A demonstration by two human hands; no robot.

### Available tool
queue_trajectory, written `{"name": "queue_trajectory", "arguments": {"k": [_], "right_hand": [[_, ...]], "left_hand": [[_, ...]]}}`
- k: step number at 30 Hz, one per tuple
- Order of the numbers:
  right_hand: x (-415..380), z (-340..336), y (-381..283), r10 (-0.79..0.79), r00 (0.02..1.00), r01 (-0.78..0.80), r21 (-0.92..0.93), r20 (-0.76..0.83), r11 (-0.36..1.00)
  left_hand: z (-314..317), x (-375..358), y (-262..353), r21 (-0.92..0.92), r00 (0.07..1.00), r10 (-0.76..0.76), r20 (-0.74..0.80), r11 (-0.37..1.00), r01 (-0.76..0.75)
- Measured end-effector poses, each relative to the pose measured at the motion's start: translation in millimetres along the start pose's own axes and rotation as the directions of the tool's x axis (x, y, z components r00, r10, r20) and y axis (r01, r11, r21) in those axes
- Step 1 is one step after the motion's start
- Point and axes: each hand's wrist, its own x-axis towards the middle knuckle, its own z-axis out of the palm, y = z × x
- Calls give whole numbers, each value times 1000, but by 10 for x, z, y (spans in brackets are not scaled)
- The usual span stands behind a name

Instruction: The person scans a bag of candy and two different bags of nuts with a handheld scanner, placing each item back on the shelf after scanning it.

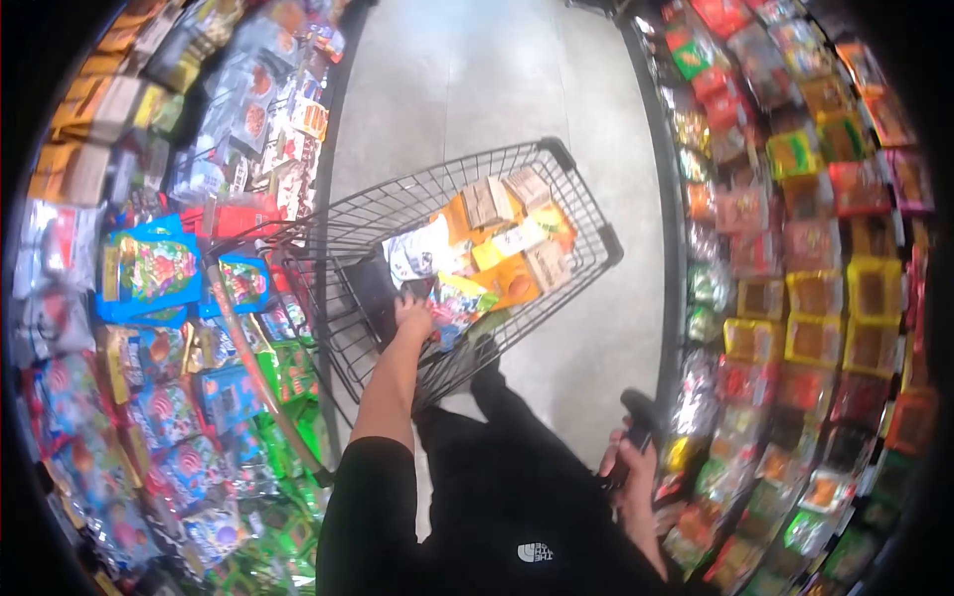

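Observation:
A wire shopping cart [586,223] stands at a slant in the aisle, holding orange and yellow packages [512,281], cardboard-coloured boxes [486,202] and a white bag [415,248]. My left hand [414,316] reaches down into the cart, at a dark item [370,290] and beside a colourful packet [457,303]; whether its fingers hold anything is too blurred to tell. At the lower right, away from the cart, my right hand [632,472] is wrapped round a black handheld device [639,417].
Shelves of bright snack bags [164,397] line the left side, with blue bags [149,270] beside the cart's handle [260,368]. More packaged goods [810,308] fill the right side. Grey floor [447,79] runs between them.

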Motion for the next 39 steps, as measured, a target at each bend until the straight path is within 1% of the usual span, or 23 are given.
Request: {"name": "queue_trajectory", "arguments": {"k": [4, 6, 8, 10, 11, 15, 17, 18, 20, 22, 23, 24, 25, 26, 27, 29, 31, 32, 34, 35, 36, 38, 39], "right_hand": [[82, -25, -36, -5, 1000, 4, 13, 10, 1000], [136, 98, -30, 6, 999, -8, 44, 32, 999], [263, 299, -63, 6, 992, -10, 36, 122, 999], [406, 509, -83, -12, 981, 6, 31, 191, 1000], [488, 615, -84, -18, 972, 22, -16, 233, 1000], [741, 1042, -77, 35, 951, -4, -101, 306, 995], [813, 1281, -81, 116, 903, -85, -92, 415, 992], [807, 1415, -79, 167, 869, -139, -93, 466, 986], [799, 1671, 20, 236, 753, -213, -111, 614, 971], [610, 1970, 83, 287, 599, -254, -162, 748, 954], [487, 2099, 145, 312, 556, -277, -182, 770, 943], [358, 2218, 202, 336, 510, -297, -205, 792, 933], [229, 2312, 244, 340, 440, -327, -204, 831, 923], [96, 2388, 251, 329, 378, -318, -213, 865, 924], [-50, 2460, 241, 322, 314, -330, -216, 893, 919], [-238, 2551, 239, 327, 229, -338, -240, 917, 910], [-343, 2576, 263, 310, 372, -212, -245, 875, 946], [-379, 2577, 270, 327, 357, -209, -267, 875, 941], [-407, 2562, 231, 221, 501, 6, -259, 837, 966], [-434, 2503, 147, 199, 454, 21, -233, 868, 972], [-467, 2414, 59, 219, 403, 10, -243, 889, 970], [-531, 2226, -130, 314, 158, 134, -335, 936, 933], [-726, 2209, -271, 391, 136, 166, -410, 910, 897]], "left_hand": [[-59, -73, 37, -102, 996, 23, 91, 995, -13], [-65, -244, 86, -148, 988, 24, -153, 988, -47], [-14, -232, 46, -65, 942, 281, -184, 953, -297], [-432, -691, 50, -320, 901, 300, -312, 860, -397], [-512, -913, 13, -383, 838, 287, -464, 788, -482], [-1284, -2218, -207, -390, 715, 217, -664, 716, -579], [-1641, -2992, -285, -496, 606, 94, -790, 482, -722], [-1775, -3343, -314, -422, 488, 20, -872, 472, -774], [-1797, -3613, -573, -73, 164, 130, -978, 521, -851], [-1849, -3979, -624, -11, -14, -54, -998, 440, -898], [-1721, -3957, -674, 23, -119, -157, -980, 506, -862], [-1604, -3958, -633, 9, -118, -174, -978, 530, -848], [-1527, -3930, -568, -89, 33, -465, -884, 98, -991], [-1417, -3901, -584, -36, 272, -631, -727, -360, -932], [-1200, -3820, -686, -39, 450, -495, -743, -639, -768], [-1018, -3779, -698, 29, 463, -505, -728, -698, -716], [-950, -3898, -681, 78, 519, -396, -757, -845, -529], [-912, -3951, -716, 96, 515, -418, -748, -837, -539], [-910, -4023, -842, 153, 582, -546, -603, -795, -587], [-957, -4076, -956, 240, 664, -481, -573, -873, -425], [-926, -4098, -1093, 265, 652, -510, -561, -857, -442], [-767, -4189, -1327, 234, 771, -416, -482, -909, -345], [-644, -4158, -1433, 231, 741, -422, -523, -907, -353]]}}
